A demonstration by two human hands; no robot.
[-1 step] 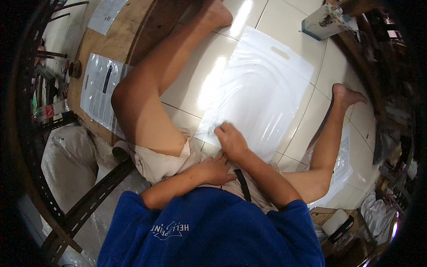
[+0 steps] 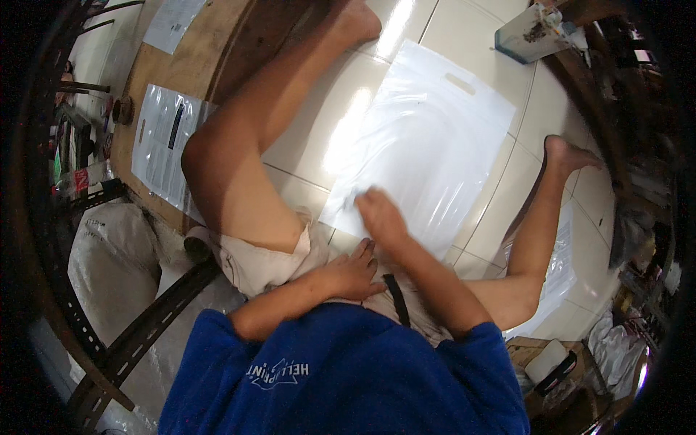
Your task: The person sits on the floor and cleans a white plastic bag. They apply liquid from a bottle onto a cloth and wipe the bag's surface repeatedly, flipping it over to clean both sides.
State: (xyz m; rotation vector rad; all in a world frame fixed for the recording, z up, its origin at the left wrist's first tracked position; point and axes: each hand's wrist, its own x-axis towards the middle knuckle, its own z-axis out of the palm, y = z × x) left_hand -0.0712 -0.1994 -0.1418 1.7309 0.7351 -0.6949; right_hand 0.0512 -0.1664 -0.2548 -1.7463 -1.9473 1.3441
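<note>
A large white plastic bag (image 2: 442, 152) with a cut-out handle slot at its far end lies flat on the tiled floor between my legs. My right hand (image 2: 382, 217) is closed over the bag's near left part. A small greyish patch shows by its fingertips, blurred, and I cannot make out what it holds. My left hand (image 2: 354, 275) rests on my beige shorts with its fingers stretched out, holding nothing. Its fingertips lie close to the right wrist.
On the left, a wooden board (image 2: 174, 65) bears a printed plastic bag (image 2: 161, 156) and another printed sheet (image 2: 172, 25). A stained white container (image 2: 523, 38) stands at the far right. Slotted metal bars (image 2: 156, 319) cross the lower left. Another plastic bag (image 2: 562, 264) lies beyond my right leg.
My right hand has shifted slightly away from me over the white bag. The fingers of my left hand have lifted and spread a little.
</note>
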